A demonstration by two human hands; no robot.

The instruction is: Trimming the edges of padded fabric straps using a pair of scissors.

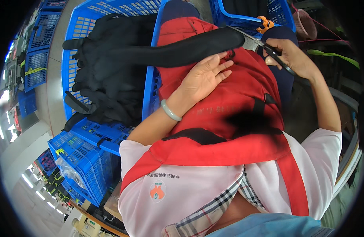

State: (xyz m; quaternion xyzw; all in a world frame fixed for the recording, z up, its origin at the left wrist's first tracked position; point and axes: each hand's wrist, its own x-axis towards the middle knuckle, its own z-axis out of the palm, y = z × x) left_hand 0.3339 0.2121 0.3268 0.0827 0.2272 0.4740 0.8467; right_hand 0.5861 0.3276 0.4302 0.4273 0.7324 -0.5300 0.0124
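A long black piece of fabric (pixel 182 50) stretches from the blue basket across my lap, its rounded end lying over the red apron (pixel 245 75). Just below that piece, my left hand (pixel 203 79) is palm up with its fingers extended and apart. Its fingertips reach the fabric's lower edge; whether any finger goes underneath is hard to see. In my right hand (pixel 284 55) are scissors (pixel 273 51) with dark handles. Their metal blades point up and left, close to the fabric's rounded end.
The blue basket (pixel 149 89) on my left is heaped with black fabric pieces (pixel 107 59). Another blue basket (pixel 251 20) with an orange tie stands at the far right, next to a pink mesh bin (pixel 305 24). Stacked blue crates (pixel 91 170) are at the lower left.
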